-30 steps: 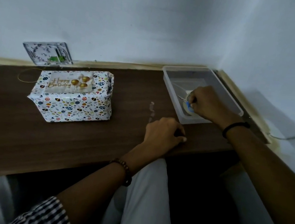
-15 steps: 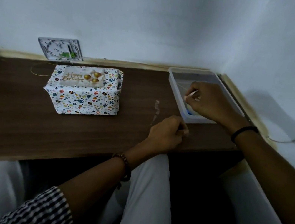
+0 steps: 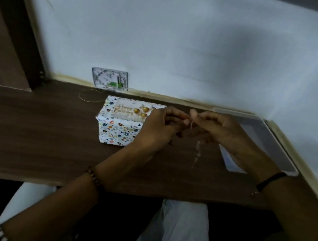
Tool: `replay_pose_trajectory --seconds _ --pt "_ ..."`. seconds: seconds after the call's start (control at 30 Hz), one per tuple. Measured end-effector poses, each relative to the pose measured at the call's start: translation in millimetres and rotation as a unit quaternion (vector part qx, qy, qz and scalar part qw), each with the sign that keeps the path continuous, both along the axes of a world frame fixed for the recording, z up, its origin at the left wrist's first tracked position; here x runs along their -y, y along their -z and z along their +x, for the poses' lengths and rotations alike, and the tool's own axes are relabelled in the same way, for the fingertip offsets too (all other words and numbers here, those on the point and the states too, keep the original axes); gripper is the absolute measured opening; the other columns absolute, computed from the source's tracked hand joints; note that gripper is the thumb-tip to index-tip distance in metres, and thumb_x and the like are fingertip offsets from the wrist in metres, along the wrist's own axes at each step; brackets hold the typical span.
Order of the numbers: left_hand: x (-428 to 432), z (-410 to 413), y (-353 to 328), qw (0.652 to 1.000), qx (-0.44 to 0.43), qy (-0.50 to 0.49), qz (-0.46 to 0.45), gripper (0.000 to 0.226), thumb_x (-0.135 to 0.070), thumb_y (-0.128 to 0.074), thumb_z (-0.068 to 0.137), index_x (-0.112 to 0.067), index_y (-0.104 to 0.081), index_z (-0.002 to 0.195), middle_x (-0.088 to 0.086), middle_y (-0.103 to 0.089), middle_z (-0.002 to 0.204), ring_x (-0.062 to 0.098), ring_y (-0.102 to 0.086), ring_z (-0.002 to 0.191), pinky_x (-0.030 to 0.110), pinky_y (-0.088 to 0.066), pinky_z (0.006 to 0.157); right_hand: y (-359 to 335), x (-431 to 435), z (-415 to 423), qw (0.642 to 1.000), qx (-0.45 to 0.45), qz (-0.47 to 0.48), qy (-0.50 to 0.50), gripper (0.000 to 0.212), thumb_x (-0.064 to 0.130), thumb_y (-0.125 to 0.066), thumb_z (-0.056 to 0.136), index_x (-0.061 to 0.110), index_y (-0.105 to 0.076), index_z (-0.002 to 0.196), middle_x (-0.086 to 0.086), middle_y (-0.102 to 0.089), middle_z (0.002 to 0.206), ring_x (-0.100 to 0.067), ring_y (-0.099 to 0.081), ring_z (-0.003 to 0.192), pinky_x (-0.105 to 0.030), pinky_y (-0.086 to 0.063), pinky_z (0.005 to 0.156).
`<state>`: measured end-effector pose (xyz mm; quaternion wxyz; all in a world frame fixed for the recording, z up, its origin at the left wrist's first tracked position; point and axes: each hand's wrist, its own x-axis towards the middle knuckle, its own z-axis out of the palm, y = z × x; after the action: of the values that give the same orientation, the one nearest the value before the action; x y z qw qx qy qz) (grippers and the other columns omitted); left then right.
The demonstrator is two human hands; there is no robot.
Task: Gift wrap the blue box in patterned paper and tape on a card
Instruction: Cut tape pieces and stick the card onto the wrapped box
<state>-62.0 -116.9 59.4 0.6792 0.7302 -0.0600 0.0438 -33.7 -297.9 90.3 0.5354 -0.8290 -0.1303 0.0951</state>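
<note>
White wall [image 3: 188, 41]: rises behind the surface and turns a corner on the right.
Wooden surface [image 3: 36, 131]: dark brown, running the full width, with the person's pale trouser legs under its near edge.
Clear plastic tray [image 3: 266, 138]: at the right end of the surface, near the corner, with the right forearm lying across its near end.
Wrapped box [image 3: 118, 130]: sits on the surface left of centre, close to the wall, fully covered in white paper with small multicoloured prints; the left hand hides its right side.
Right hand [image 3: 221, 130]: raised above the surface, thumb and forefinger pinching the small pale strip; a black band circles the wrist.
Left hand [image 3: 159, 126]: raised in front of the box, fingers curled, fingertips meeting the right hand at the same strip; a bead bracelet circles the wrist.
Card [image 3: 128, 112]: lies flat on top of the box, with gold lettering and gold balloon shapes.
Socket plate [image 3: 109, 78]: on the wall just behind the box.
Crinkled clear streak [image 3: 197, 152]: lies on the surface below the hands.
Gold thread [image 3: 90, 98]: looped on the surface, left of the box.
Small pale strip [image 3: 192, 124]: hangs between the two hands; too blurred to tell what it is made of.
</note>
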Motion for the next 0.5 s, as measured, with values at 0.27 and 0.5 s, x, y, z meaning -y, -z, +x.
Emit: replay_pose_trajectory --seconds 0.27,0.5 --pt "-45 14 3 0.996 0.024 -0.075 0.049 0.006 -0.018 -0.072 0.091 -0.019 -0.071 0.096 -0.002 -0.075 0.085 0.011 -0.071 0.072 0.020 -0.047 0.053 15 -50 17 0.997 0.075 0.018 -0.015 0.022 0.032 -0.071 0.088 0.020 -0.076 0.106 0.006 -0.078 0.096 -0.011 -0.074 0.091 -0.030 -0.055 0.066" --pt "-88 29 -6 0.990 0.013 -0.102 0.097 0.036 -0.017 -0.074 0.088 -0.020 -0.059 0.121 -0.004 -0.077 0.089 0.007 -0.073 0.074 0.030 -0.059 0.058 14 -79 39 0.988 0.156 0.007 0.010 0.014 0.030 -0.069 0.091 0.021 -0.076 0.098 0.007 -0.076 0.093 -0.010 -0.072 0.085 -0.027 -0.057 0.066"
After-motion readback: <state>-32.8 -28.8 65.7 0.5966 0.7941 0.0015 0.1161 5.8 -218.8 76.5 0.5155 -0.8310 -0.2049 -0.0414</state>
